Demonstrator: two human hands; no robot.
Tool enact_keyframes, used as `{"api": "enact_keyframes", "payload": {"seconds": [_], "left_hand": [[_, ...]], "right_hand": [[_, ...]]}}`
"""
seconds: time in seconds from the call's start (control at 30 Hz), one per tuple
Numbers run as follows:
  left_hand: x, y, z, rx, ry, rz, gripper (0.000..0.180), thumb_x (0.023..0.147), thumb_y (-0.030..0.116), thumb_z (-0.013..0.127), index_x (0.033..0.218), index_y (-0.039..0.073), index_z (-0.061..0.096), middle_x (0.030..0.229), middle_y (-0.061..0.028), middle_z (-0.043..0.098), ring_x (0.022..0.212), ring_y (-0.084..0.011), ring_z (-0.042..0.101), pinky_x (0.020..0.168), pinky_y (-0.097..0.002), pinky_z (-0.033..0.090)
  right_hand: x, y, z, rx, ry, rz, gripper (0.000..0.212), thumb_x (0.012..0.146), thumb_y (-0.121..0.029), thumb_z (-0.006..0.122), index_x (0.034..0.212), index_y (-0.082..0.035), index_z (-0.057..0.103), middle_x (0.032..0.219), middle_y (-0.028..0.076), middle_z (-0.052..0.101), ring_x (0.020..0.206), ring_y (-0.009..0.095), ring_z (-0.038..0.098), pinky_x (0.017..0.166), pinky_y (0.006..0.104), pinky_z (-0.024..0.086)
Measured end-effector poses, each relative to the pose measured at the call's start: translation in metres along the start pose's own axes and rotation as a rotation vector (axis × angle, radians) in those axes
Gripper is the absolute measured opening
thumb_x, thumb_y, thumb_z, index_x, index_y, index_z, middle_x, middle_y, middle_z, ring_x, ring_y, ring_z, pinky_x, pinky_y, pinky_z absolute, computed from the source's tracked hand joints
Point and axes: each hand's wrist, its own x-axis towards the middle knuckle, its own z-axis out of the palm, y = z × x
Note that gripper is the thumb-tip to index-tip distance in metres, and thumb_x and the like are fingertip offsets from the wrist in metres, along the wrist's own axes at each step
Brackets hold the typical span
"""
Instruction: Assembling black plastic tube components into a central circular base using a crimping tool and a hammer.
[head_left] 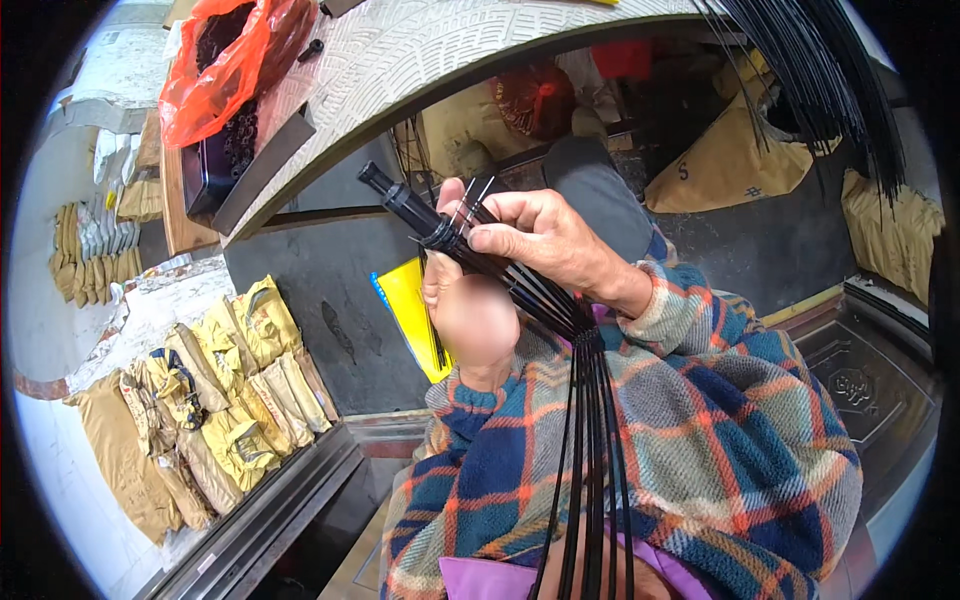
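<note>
A black umbrella frame (412, 208) is tilted up in front of my chest, its stepped tubular end pointing to the upper left. Its long thin black ribs (592, 420) run down across my plaid sleeve and lap, gathered close together partway along. My left hand (475, 325) closes round the frame from below, just under the ringed collar; part of this hand is blurred. Above it, my right hand (560, 245) pinches a few slim rods with pale metallic ends beside the collar. The exact contact of the fingertips is partly hidden.
A curved patterned tabletop (400, 60) arches ahead, carrying a red plastic bag (215, 85) and a dark box of small black parts (225, 160). Black rods (830, 80) hang at upper right above a tan sack (740, 165). Brown packages (200, 410) lie left; a yellow sheet (405, 310) is nearby.
</note>
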Motion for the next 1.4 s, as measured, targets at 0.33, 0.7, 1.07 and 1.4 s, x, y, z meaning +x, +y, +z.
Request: {"api": "enact_keyframes", "payload": {"seconds": [0.33, 0.7, 1.07, 1.4], "left_hand": [[-0.01, 0.011, -0.004, 0.207, -0.409, 0.232, 0.097, 0.078, 0.073, 0.027, 0.138, -0.002, 0.012, 0.139, -0.0124, 0.027, 0.129, -0.0206, 0.024, 0.105, -0.033, 0.017], [0.017, 0.028, 0.025, 0.319, 0.164, 0.468, 0.026, 0.083, 0.003, 0.058, 0.106, -0.005, 0.05, 0.097, -0.0157, 0.059, 0.087, -0.0205, 0.06, 0.08, -0.0298, 0.047], [0.014, 0.028, -0.008, 0.292, 0.172, 0.461, 0.024, 0.085, 0.004, 0.057, 0.105, -0.007, 0.052, 0.093, -0.0133, 0.06, 0.081, -0.0169, 0.059, 0.076, -0.0276, 0.048], [0.006, 0.018, -0.006, 0.534, 0.192, 0.48, 0.035, 0.088, 0.017, 0.054, 0.113, -0.006, 0.047, 0.101, -0.0112, 0.058, 0.088, -0.0151, 0.055, 0.079, -0.026, 0.044]], "right_hand": [[0.003, -0.026, 0.016, -0.106, 0.098, -0.243, 0.006, 0.081, -0.003, 0.056, 0.082, 0.0, 0.05, 0.087, 0.006, 0.056, 0.077, 0.009, 0.052, 0.071, 0.0209, 0.042], [0.018, -0.006, 0.032, -0.306, 0.166, -0.449, 0.017, 0.081, -0.001, 0.06, 0.094, 0.0, 0.048, 0.094, 0.007, 0.057, 0.088, 0.01, 0.054, 0.077, 0.0245, 0.045], [0.029, 0.01, 0.029, -0.555, 0.132, -0.495, 0.015, 0.073, -0.003, 0.067, 0.086, 0.002, 0.062, 0.072, 0.006, 0.058, 0.068, 0.008, 0.056, 0.063, 0.021, 0.045], [0.028, 0.015, 0.033, -0.34, 0.041, -0.296, 0.016, 0.076, -0.004, 0.066, 0.087, 0.001, 0.055, 0.09, 0.002, 0.06, 0.08, 0.005, 0.052, 0.069, 0.019, 0.045]]}}
